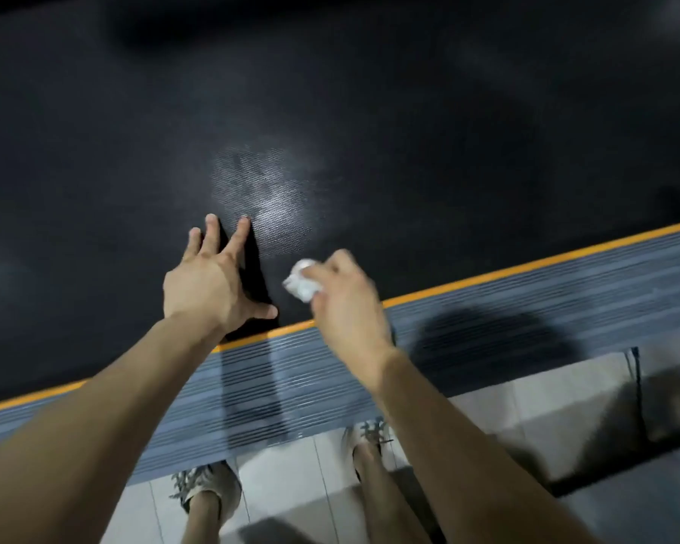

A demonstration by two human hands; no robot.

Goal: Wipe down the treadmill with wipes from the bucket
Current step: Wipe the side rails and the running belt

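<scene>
Left hand (213,284) spread flat, fingertips on the belt (409,131) | right hand (346,300) pinching a balled white wipe (303,282) just above the belt, near the orange stripe (527,263) | shiny patch (267,198) just beyond both hands

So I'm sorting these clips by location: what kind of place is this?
Probably a gym or workout room: a black treadmill belt with an orange-edged ribbed side rail on a pale tiled floor. The right hand holds a wipe.
</scene>
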